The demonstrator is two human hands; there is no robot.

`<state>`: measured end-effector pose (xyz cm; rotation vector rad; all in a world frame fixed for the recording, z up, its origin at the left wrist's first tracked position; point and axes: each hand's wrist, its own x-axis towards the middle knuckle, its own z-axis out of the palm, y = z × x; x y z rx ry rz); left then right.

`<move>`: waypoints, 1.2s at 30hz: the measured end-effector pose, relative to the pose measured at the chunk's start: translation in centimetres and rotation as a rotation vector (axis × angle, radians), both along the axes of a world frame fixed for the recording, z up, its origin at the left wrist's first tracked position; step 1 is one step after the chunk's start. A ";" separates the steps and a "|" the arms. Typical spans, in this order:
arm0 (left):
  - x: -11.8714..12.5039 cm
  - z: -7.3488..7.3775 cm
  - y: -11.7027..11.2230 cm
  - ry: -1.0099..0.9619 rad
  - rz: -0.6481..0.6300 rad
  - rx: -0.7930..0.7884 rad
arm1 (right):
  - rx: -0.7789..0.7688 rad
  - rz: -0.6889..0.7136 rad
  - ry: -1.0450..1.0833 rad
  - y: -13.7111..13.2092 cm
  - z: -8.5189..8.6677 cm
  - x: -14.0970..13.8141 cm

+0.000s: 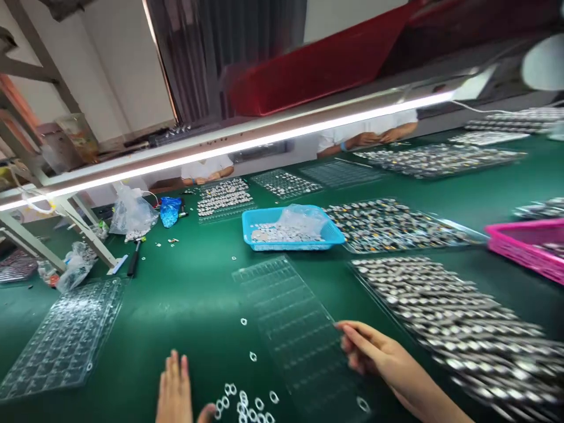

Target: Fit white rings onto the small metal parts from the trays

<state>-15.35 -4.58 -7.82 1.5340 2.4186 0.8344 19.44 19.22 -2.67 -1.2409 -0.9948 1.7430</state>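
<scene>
My right hand pinches the right edge of a clear plastic tray that has shallow compartments and lies on the green table. A single white ring shows near the tray's lower right end. Beside a loose pile of small white rings, my left hand rests with fingers stretched and thumb apart, holding nothing. Two stray rings lie between the pile and the tray's left edge.
A blue basket of small white parts stands beyond the tray. Filled trays and a pink basket are at right. Another clear tray lies at left. A lit shelf spans overhead; co-workers' hands show behind.
</scene>
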 end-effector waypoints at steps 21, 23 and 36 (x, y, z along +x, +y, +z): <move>1.8 9.6 33.7 0.209 -0.654 -0.092 | 0.110 -0.108 0.246 2.3 -0.5 0.9; 2.3 9.3 32.0 0.173 -0.740 -0.130 | 0.105 -0.102 0.245 2.5 -0.7 1.1; 5.4 9.6 14.4 0.009 -1.172 -0.180 | 0.089 0.020 0.113 3.1 -1.0 1.2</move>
